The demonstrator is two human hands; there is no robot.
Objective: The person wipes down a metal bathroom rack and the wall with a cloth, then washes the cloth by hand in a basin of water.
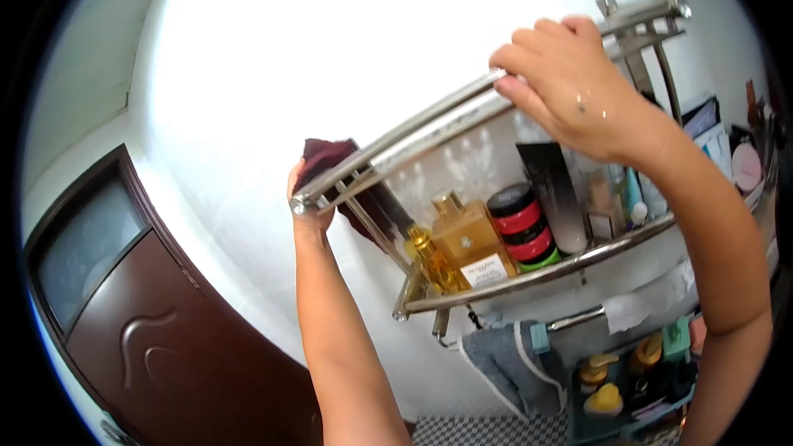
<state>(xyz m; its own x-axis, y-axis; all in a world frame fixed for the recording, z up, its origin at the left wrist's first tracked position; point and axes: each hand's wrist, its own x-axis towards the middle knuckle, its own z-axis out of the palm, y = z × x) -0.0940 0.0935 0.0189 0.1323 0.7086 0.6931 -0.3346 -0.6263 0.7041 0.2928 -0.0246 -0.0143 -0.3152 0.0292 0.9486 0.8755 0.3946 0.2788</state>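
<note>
Right hand (570, 87) clamped on straight chrome rail (438, 117). Left hand (320, 219) gripping bunched maroon cloth (327, 157) (fingers partly hidden) by rail's left end.

Bottles (467, 235) on the rack (438, 128), cloth (325, 157) at its left, towel (516, 363) below

Left grip (320, 220): holding a dark maroon fabric cloth (326, 157) at the left end of a silver metal shelf (429, 121).
Right grip (566, 87): curled on the shelf's upper rail, thumb below.
Shelf row, from left: small yellow glass bottle (439, 264); square amber bottle (469, 233) with gold cap and white label; red-and-black stack of round jars (522, 221); tall black-to-grey tube (560, 198).
Under the shelf: grey-blue towel (512, 363) with pale edging, hanging down.
Lower right: teal plastic bin (588, 428) with pump bottles (593, 376).
Far left: dark brown door (182, 330) with a translucent pane (91, 239).
Floor (487, 431): black-and-white checks.
</note>
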